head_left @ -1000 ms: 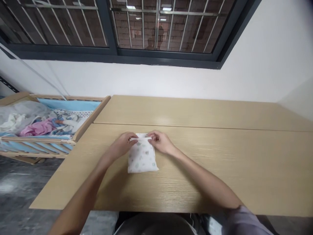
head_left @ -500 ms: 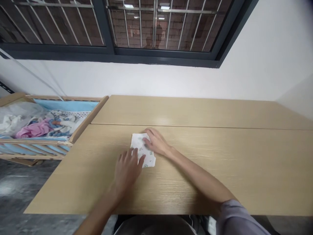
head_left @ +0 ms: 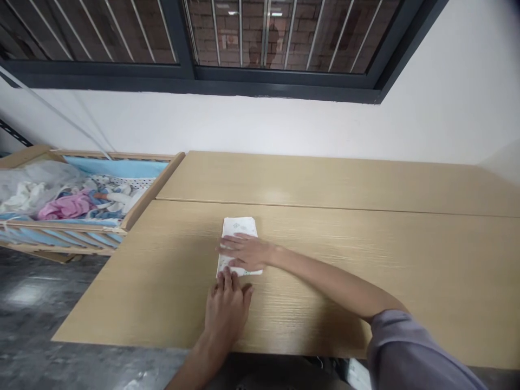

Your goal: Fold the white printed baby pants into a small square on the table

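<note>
A small folded white cloth (head_left: 239, 228) with a faint print lies on the light wooden table (head_left: 365, 271). My right hand (head_left: 244, 253) lies flat across the near half of the cloth, fingers stretched out and pointing left. My left hand (head_left: 227, 306) rests on the table just in front of the cloth, palm down, its fingertips at the cloth's near edge. Neither hand holds anything.
A wooden crib (head_left: 73, 200) with blue lining stands to the left of the table, filled with pink, white and blue clothes. A white wall and a barred window lie beyond the table. Dark floor shows at the left.
The cloth has been folded shorter. My left hand left its far edge and came to the near edge. My right hand went from pinching the far edge to pressing flat on it.
</note>
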A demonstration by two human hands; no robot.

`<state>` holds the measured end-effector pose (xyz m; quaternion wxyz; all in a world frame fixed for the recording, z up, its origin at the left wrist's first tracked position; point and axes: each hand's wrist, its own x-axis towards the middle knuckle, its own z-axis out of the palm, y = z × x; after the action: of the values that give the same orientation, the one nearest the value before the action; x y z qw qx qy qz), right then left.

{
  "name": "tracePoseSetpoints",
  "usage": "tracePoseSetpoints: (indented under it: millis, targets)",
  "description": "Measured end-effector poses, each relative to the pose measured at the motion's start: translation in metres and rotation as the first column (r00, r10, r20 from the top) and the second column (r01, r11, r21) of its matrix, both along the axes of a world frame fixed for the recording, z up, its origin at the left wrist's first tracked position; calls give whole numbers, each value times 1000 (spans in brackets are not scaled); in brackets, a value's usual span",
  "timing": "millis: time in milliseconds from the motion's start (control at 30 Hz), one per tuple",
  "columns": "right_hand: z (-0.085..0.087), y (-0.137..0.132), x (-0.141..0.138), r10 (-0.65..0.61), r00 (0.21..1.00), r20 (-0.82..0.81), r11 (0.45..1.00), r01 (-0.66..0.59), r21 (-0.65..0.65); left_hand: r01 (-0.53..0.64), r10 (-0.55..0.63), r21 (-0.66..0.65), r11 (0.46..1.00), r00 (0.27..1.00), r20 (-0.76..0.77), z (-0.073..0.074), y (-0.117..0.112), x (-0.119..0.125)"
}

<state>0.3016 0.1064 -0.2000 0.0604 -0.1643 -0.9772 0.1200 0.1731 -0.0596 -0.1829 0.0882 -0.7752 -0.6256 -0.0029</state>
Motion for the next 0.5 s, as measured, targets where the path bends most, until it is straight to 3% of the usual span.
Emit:
tracePoseSetpoints:
  millis: [100, 267, 367, 500]
  targets:
    - [-2, 32, 6, -112, 993, 42, 994, 113, -7, -7, 7, -10, 1000, 1000, -18, -6, 1, -3]
    - [-5, 62, 10, -129, 992, -1, 992, 129, 14, 8, -8, -42, 999, 1000, -3, -9, 0, -3]
    - [-1, 53, 10, -159, 987, -17, 987, 160, 30, 39, -37, -56, 998, 999, 39, -3, 4, -8]
    - [19, 15, 17, -226, 970, -84, 971, 232, 63, 204, -177, -95, 974, 956, 234, 8, 18, -36]
